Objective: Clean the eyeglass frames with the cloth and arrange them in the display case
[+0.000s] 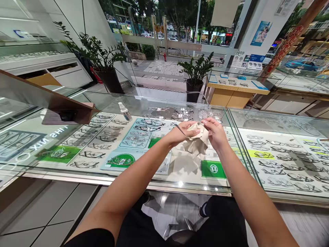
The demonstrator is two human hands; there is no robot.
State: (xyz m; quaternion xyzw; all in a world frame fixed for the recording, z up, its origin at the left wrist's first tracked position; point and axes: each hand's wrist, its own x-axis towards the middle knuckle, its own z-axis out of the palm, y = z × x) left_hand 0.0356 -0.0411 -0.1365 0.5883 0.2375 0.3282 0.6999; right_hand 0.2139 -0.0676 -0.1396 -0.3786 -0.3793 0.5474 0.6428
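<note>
Clock reference: 12 o'clock points away from the wearer. Support the pair of glasses (180, 130) close to the section being handled, so that neither hand levers against the slim temple arm. Place a smooth fold of the cloth (197, 144) between fingertips and lens; apply light, even pressure and avoid twisting the frame. Gather the hanging cloth to prevent it from dragging on the glass display counter (185, 186). These points are a judgement of good handling.

Hand states: the left hand (180, 134) is closed on the cloth, thumb on top. The right hand (216, 134) is closed in a fingertip pinch on what appears to be the frame; whether it also grips cloth cannot be told.

Position: the glasses are between the hands, above the counter, largely hidden by cloth and fingers. The visible temple arm crosses the left hand, its free end towards 11 o'clock. From the right hand, the cloth lies at 8 to 9 o'clock. The spray bottle (125, 112) stands well apart from the left hand, between 9 and 10 o'clock.
</note>
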